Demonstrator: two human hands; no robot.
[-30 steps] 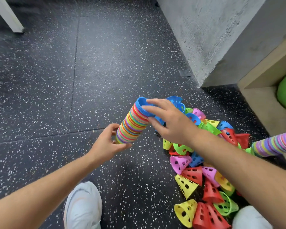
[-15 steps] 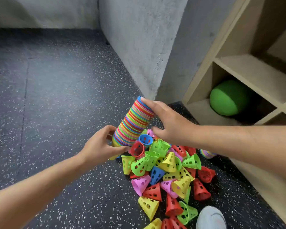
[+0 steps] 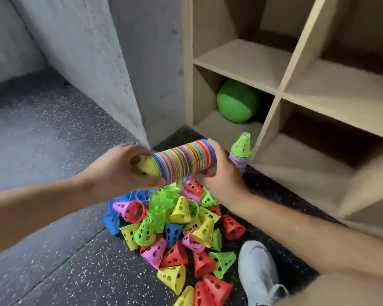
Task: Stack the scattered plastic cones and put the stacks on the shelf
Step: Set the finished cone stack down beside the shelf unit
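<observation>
Now, cone stack (image 3: 181, 161) lies level in the air, above the loose cones (image 3: 175, 226) on the floor (image 3: 53, 261). Left hand (image 3: 119, 173) grips its yellow tip end; right hand (image 3: 224, 173) curls round its wide end. Shelf (image 3: 281, 89) stands just right, second stack (image 3: 241, 152) upright beside it.

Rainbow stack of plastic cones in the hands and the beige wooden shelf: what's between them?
A short upright cone stack topped by a green perforated cone, on the floor, in the head view.
</observation>
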